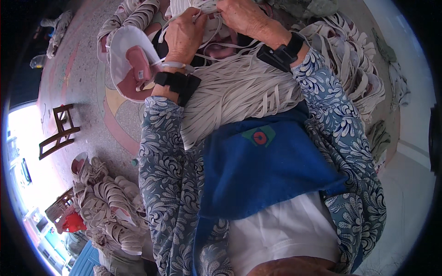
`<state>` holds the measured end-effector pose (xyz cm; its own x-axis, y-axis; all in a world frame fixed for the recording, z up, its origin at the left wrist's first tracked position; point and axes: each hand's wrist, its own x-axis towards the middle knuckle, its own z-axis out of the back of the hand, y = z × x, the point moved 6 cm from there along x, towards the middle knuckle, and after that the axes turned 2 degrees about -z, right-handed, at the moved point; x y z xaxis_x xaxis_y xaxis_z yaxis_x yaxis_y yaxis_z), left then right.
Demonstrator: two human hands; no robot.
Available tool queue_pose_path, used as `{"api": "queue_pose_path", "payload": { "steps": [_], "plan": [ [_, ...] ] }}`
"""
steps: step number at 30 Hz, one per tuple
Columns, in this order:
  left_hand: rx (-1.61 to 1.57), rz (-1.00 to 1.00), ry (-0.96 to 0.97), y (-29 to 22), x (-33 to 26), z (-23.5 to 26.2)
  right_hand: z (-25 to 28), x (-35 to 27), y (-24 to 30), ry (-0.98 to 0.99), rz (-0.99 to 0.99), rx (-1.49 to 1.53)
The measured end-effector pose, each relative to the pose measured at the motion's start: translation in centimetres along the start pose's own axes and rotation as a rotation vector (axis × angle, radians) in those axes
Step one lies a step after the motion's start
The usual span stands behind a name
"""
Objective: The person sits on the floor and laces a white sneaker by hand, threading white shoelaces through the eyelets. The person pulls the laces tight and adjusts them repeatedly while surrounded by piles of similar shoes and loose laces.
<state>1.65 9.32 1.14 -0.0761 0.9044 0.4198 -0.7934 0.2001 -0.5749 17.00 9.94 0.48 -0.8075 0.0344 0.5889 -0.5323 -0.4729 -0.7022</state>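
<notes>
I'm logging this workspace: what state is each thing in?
Left hand: curled, grip unclear
Right hand: curled, grip unclear
Pale laces: loose, bunched
White-and-pink shoe piece: open, lining showing
Lower-left shoe pieces: heaped
Blue apron: worn, creased
Black wrist devices: strapped on

Long off-wht laces (239, 87), bunched, approx. parallel

Left hand (186, 33) beside right hand (244, 18)

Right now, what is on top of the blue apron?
A green-and-red emblem shows on the blue apron. Pale laces border its far edge, hiding whether it continues beneath them.
</notes>
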Motion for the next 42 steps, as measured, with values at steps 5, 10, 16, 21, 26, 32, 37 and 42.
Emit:
{"api": "queue_pose_path", "payload": {
  "steps": [5, 10, 16, 21, 26, 32, 37, 42],
  "plan": [
    [0.152, -0.134, 0.108, 0.8, 0.3, 0.6, 3.6, 3.2, 0.1, 0.018, 0.272, -0.399],
    [-0.158, -0.211, 0.07, -2.3, 0.2, 1.8, -3.0, 3.9, -0.8, 0.654, -0.406, 0.875],
    [0.09, -0.19, 0.198, -2.1, 1.3, 1.6, -1.9, 2.0, -1.2, 0.305, -0.913, 1.651],
    [0.129, -0.379, 0.052, -1.8, 0.7, 1.3, -1.8, 2.4, -0.8, 0.082, -0.554, 0.878],
    [0.297, -0.245, 0.298, -2.6, 1.8, 1.1, -0.6, 3.4, -0.3, 0.004, -0.702, 0.986],
    [0.604, -0.424, 0.304, -1.2, 2.5, -0.3, -2.0, 3.1, 0.0, 0.209, -0.728, 0.899],
    [0.594, -0.446, 0.369, -3.2, 2.6, -0.7, -2.0, 3.5, -0.1, 0.206, -0.745, 0.815],
    [0.287, -0.418, 0.379, -2.3, 2.4, -0.6, 0.8, 3.0, -1.7, -0.016, -0.737, 0.971]
  ]
}}
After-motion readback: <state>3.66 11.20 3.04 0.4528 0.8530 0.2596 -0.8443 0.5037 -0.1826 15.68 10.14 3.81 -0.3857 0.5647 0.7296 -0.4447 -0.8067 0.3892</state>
